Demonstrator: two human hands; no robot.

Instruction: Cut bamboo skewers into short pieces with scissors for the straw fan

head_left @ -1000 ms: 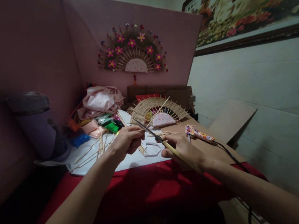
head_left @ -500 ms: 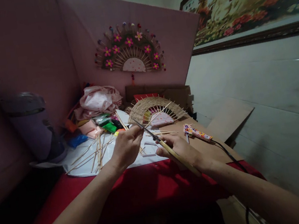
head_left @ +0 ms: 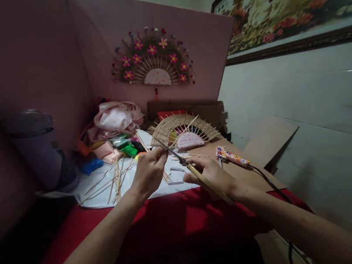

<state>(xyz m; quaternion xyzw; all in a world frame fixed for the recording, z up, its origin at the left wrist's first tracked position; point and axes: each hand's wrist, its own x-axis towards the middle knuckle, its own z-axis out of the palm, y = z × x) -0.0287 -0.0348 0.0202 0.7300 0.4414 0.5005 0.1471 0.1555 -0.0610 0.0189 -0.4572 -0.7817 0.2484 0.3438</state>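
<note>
My left hand [head_left: 149,171] is closed in a pinch on a thin wooden stick [head_left: 184,131] that slants up to the right. My right hand [head_left: 213,174] grips a knife [head_left: 205,180] by its long pale wooden handle. The dark narrow blade points up and left, crossing the stick close to my left fingertips. Whether the edge touches the stick I cannot tell. Behind both hands stands a woven half-round fan [head_left: 165,129] with stick ribs and a dotted pale centre piece.
Loose sticks [head_left: 117,182] lie on a white sheet [head_left: 97,201] at left, near colourful packets [head_left: 129,151] and a purple flask [head_left: 42,152]. A flower-patterned glue gun [head_left: 232,156] with a black cord rests on cardboard [head_left: 249,178]. A decorated fan [head_left: 154,60] hangs on the pink panel.
The stick's far end has shifted slightly up and to the left. The knife and my right hand have moved a very little; my left hand keeps its place.
</note>
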